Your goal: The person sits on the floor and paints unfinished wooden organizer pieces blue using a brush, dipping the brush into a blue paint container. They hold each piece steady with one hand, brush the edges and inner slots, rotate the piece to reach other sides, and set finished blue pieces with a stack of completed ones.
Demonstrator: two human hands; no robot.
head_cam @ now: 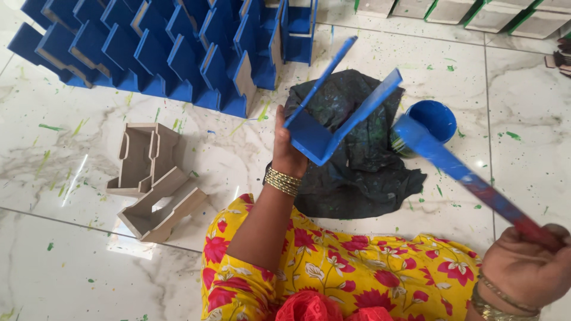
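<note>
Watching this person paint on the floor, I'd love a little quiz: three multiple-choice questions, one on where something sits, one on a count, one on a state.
1. Where is the bowl of blue paint?
A. On the floor beside the dark cloth
B. In the person's lap
C. On top of the blue stack

2. How many unpainted wooden pieces lie on the floor?
A. None
B. Two
C. Six

3. How is the blue piece in the left hand?
A. Flat on the tiles
B. Held up above the cloth
C. Leaning on the stack

Answers:
1 A, it sits on the tiles at the cloth's right edge.
2 B, two bare pieces lie left of the person.
3 B, the left hand lifts it while the right hand holds the brush.
</note>
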